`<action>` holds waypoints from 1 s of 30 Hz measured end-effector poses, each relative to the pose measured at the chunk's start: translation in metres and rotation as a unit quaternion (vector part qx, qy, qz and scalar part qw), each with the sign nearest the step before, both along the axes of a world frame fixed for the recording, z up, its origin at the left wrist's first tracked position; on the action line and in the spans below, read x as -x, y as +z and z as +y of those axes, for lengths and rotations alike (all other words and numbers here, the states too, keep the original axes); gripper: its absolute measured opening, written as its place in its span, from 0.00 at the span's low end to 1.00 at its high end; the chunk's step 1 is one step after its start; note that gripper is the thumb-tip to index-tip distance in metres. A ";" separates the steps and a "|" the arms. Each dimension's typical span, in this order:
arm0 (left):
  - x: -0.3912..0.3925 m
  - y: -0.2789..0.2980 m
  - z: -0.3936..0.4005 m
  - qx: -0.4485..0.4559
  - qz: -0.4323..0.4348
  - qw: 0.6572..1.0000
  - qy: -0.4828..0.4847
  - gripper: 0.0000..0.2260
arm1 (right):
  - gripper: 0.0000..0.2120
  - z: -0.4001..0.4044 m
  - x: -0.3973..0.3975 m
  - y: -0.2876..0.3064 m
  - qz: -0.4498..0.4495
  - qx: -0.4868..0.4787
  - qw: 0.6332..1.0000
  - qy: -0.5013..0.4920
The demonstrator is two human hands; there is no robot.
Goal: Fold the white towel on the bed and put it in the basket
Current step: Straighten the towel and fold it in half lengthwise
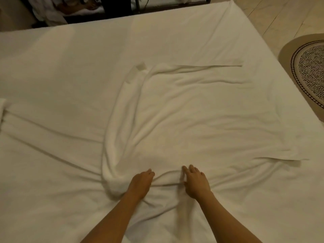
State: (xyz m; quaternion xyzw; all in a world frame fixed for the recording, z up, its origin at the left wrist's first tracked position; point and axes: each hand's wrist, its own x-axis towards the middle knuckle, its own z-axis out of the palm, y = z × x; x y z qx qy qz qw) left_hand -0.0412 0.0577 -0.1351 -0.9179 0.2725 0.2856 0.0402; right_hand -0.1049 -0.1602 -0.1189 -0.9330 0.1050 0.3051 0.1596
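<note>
Your two forearms reach in from the near edge, and both hands sit on the near hem of the white towel (175, 116). Your left hand (140, 183) has its fingers curled down into the bunched cloth, gripping it; your right hand (196, 181), just beside it, lies with fingers fairly straight, pressing on the same gathered fold. Ahead of your hands the towel spreads away across the bed (52, 67), wrinkled, its left edge rolled into a thick ridge running forward from your left hand. Creases in the sheet fan outward from both wrists. Far right of your right hand, past the mattress edge, a patterned round rug (310, 71) lies on the pale floor (273, 18).
</note>
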 end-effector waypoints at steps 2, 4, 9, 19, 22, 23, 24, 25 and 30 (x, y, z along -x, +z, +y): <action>0.002 -0.001 0.002 0.002 0.001 1.000 -0.002 0.19 | 0.25 0.012 0.000 -0.001 -0.032 0.017 0.999 0.004; 0.009 0.008 0.003 0.017 -0.012 1.000 -0.017 0.15 | 0.20 0.018 0.000 -0.001 -0.057 0.040 0.997 0.026; 0.041 0.010 0.021 0.056 0.088 0.994 -0.042 0.21 | 0.16 0.020 0.021 0.004 -0.021 0.044 0.998 0.047; 0.026 0.032 -0.002 0.102 -0.009 0.994 -0.030 0.29 | 0.11 0.035 0.045 0.016 -0.085 0.050 0.995 -0.024; 0.000 0.042 -0.011 0.112 -0.034 0.993 -0.006 0.16 | 0.15 0.046 0.043 0.012 -0.103 0.072 0.992 -0.026; -0.010 0.044 -0.013 0.128 -0.043 0.991 0.000 0.14 | 0.16 0.050 0.042 0.007 -0.103 0.061 0.992 -0.040; -0.021 0.045 -0.014 0.139 -0.048 0.989 0.000 0.13 | 0.16 0.054 0.041 0.005 -0.101 0.049 0.992 -0.053; -0.033 0.045 -0.016 0.138 -0.052 0.989 -0.002 0.13 | 0.16 0.058 0.040 0.003 -0.097 0.042 0.993 -0.061; -0.103 0.050 -0.023 0.119 -0.077 0.989 -0.035 0.17 | 0.16 0.077 0.033 -0.010 -0.103 0.044 0.991 -0.072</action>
